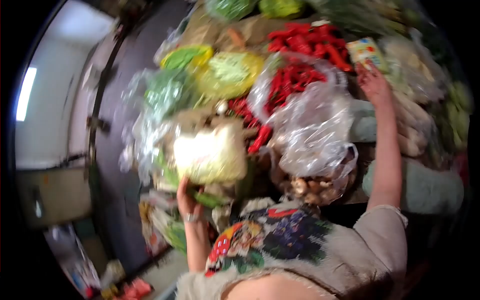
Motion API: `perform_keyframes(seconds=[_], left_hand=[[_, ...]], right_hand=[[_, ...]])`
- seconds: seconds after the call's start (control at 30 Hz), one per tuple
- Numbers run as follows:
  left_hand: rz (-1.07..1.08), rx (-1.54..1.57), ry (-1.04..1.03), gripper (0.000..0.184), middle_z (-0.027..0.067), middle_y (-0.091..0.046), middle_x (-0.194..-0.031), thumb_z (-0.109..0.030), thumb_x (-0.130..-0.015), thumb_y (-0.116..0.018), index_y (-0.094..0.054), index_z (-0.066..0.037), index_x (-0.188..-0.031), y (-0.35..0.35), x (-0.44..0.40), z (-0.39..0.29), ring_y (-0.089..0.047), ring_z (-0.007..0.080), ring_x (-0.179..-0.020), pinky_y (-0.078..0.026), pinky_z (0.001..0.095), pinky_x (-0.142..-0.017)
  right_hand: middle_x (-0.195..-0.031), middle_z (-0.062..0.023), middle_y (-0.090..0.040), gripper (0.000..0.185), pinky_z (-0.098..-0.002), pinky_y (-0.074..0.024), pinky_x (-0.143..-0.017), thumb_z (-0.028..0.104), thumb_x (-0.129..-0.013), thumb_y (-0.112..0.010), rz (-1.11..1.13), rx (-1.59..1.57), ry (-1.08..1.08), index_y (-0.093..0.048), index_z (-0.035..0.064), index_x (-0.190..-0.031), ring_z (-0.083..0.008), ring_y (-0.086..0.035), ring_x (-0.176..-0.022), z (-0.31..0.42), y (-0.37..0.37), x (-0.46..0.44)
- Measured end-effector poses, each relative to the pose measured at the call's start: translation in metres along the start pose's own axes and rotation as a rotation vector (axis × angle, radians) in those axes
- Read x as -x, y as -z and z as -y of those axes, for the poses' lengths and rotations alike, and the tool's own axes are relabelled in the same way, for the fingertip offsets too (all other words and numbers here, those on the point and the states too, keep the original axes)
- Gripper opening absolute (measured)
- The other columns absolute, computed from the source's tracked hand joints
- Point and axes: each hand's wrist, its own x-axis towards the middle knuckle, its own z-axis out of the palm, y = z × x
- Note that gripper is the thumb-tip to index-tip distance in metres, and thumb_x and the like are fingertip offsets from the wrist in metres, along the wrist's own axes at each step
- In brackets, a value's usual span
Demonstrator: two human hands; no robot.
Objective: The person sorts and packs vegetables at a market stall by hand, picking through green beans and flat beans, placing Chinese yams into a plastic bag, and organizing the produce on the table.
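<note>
My left hand (189, 200) is at the lower left, its fingers closed round the lower edge of a pale yellow, plastic-wrapped package (212, 155) that shines with glare. At the upper right my right hand (369, 77) reaches out with its fingertips against a white and yellow printed packet (367, 54); the fingers are partly blurred. Red peppers (305, 42) lie just left of that packet. Between my arms are an open clear bag of red chillies (295, 82) and a clear plastic bag (317, 120) over brown mushrooms (315, 189).
Yellow bags with green vegetables (227, 72) and a greenish plastic bag (172, 92) lie at the upper left. Pale wrapped bundles (417, 185) sit at the right. Beyond the goods on the left runs a grey floor (120, 150); red items (134, 290) are at the bottom left.
</note>
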Motion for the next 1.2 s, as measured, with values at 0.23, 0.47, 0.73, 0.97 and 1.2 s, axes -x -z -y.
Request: perform_keyframes(seconds=[0.23,0.47,0.73,0.97,1.2], left_hand=[[0.491,0.094,0.083,0.027,0.0038,-0.067,-0.097,-0.023,-0.083,-0.069,-0.062,-0.009,-0.106,-0.073,0.007,0.018,-0.062,0.0133,-0.077,-0.045,0.0247,-0.047],[0.602,0.076,0.138,0.048,0.0062,-0.065,-0.095,-0.023,-0.075,-0.074,-0.058,-0.001,-0.115,-0.08,0.014,0.031,-0.061,0.0159,-0.076,-0.047,0.0261,-0.053],[0.68,0.038,0.104,0.076,0.0063,-0.061,-0.105,-0.021,-0.07,-0.078,-0.04,-0.006,-0.135,-0.091,0.015,0.036,-0.061,0.0156,-0.08,-0.048,0.0251,-0.051],[0.971,0.046,0.088,0.091,0.0185,-0.044,-0.142,-0.013,-0.077,-0.073,-0.021,-0.012,-0.151,-0.126,0.046,0.012,-0.067,0.0319,-0.098,-0.053,0.0295,-0.049],[0.696,-0.324,-0.103,0.061,0.0029,-0.055,-0.064,-0.02,-0.081,-0.073,-0.047,0.0,-0.133,-0.099,0.024,0.009,-0.051,0.0127,-0.048,-0.038,0.0233,-0.041]], right_hand=[[-0.11,-0.0053,-0.065,0.043,-0.0254,-0.0458,-0.082,0.023,-0.093,-0.057,0.563,0.646,-0.123,-0.05,0.0078,-0.133,-0.0127,-0.061,-0.098,-0.044,-0.144,0.115],[-0.124,-0.0081,-0.059,0.081,-0.03,-0.0422,-0.098,0.031,-0.08,-0.076,0.664,0.515,-0.302,-0.035,0.0062,-0.146,-0.0174,-0.056,-0.114,-0.079,-0.169,0.161],[-0.138,-0.0061,-0.045,0.09,-0.035,-0.0335,-0.108,0.014,-0.074,-0.081,0.548,0.232,-0.237,-0.028,0.0061,-0.147,-0.0203,-0.043,-0.126,-0.122,-0.166,0.196],[-0.125,-0.0115,-0.057,0.066,-0.0386,-0.0468,-0.097,0.033,-0.083,-0.068,0.23,-0.172,-0.402,-0.043,0.0014,-0.136,-0.0229,-0.057,-0.114,-0.114,-0.149,0.186],[-0.129,-0.0214,-0.053,0.067,-0.0449,-0.054,-0.087,0.036,-0.082,-0.066,0.189,-0.452,-0.086,-0.044,-0.0001,-0.134,-0.0386,-0.057,-0.11,-0.058,-0.093,0.119]])
